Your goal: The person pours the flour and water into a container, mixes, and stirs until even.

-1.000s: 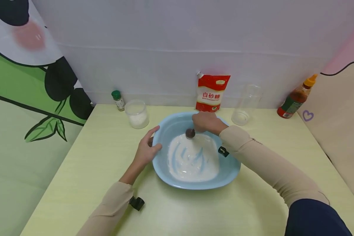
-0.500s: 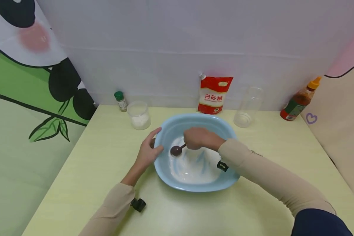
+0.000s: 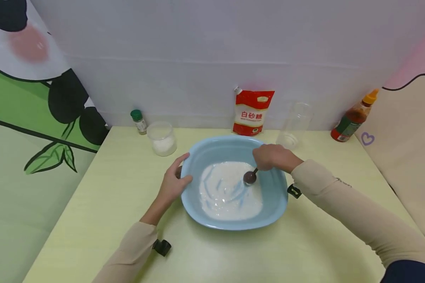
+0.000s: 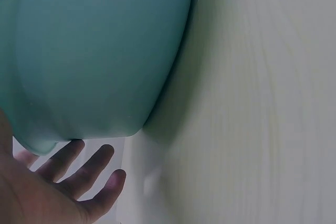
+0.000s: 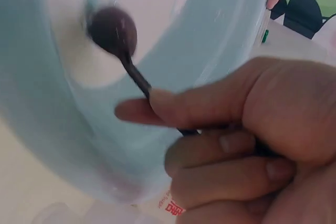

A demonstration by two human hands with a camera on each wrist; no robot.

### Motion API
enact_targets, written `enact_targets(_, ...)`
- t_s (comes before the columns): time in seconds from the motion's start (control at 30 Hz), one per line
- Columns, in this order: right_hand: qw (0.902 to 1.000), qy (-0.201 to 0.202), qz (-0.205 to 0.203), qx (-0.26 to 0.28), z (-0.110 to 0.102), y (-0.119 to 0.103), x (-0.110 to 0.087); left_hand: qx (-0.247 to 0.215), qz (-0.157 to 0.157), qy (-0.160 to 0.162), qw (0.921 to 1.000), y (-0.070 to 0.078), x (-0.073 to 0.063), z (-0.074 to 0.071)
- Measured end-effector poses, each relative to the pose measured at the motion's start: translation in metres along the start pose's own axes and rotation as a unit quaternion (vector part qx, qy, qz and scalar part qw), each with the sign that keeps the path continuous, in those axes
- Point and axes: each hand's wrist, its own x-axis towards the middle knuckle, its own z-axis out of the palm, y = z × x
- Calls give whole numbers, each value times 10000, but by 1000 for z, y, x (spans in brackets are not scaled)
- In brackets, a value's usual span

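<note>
A light blue plastic basin stands on the table, white milky liquid spread over its bottom. My left hand holds the basin's left rim, thumb on top; in the left wrist view its fingers lie against the outer wall. My right hand grips a dark brown spoon by its handle, over the basin's right half. In the right wrist view, curled fingers and thumb wrap the handle, and the round bowl of the spoon is at the liquid. Blue streaks of basin floor show through.
Behind the basin stands a red and white sugar pouch. To its right are a tall clear glass and a sauce bottle. A glass of white granules and a green-capped jar stand back left.
My right hand has swept the spoon from the basin's back round to the left, then across to the right side. My left hand keeps its hold on the rim.
</note>
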Motion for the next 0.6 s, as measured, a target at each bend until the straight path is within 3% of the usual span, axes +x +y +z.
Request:
enact_targets(0.1, 9981, 547, 185, 230, -3, 0, 4, -26, 50, -47, 10000, -1, 0, -1)
enact_targets(0.2, 9956, 839, 203, 370, -5, -6, 12, -48, 56, -108, 9999, -3, 2, -1)
enact_targets(0.43, 9945, 958, -269, 322, -5, -33, 33, 52, 53, -12, 10000, -4, 2, -1)
enact_targets(0.6, 9920, 868, -795, 460, -2, -54, 36, 71, 144, 12, 9999, -3, 2, -1)
